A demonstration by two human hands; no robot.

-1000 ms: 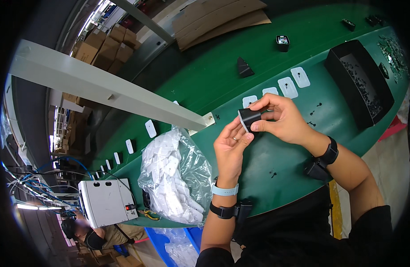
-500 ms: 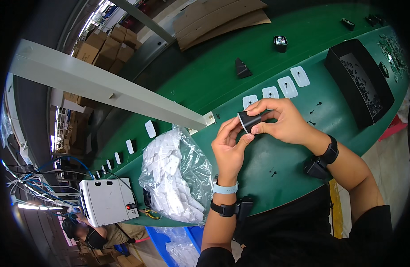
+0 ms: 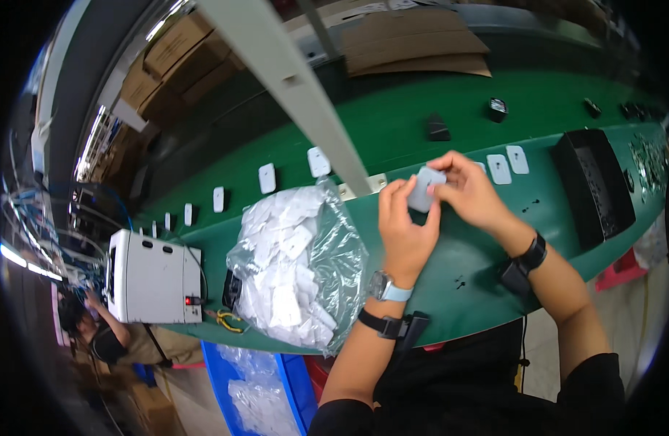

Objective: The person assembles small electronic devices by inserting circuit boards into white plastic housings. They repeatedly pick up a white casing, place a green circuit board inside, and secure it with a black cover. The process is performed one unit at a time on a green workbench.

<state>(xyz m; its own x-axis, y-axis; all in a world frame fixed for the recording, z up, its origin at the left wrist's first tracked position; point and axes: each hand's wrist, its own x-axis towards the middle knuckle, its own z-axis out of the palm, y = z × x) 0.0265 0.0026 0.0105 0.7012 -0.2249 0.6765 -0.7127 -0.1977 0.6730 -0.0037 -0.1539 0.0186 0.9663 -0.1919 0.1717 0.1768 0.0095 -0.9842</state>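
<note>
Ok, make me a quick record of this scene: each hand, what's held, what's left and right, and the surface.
Left hand: holding the pale-faced part
Right hand: on the same part, thumb at its face
Part's shape: rounded corners
Left side: clear bag of white plates; white machine
Right side: black box
Surface: green bench

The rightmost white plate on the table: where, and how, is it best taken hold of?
This plate is probably best pinched by its near and far short ends, from above: it lies flat, with another plate close on its left and a black box to its right.
</note>
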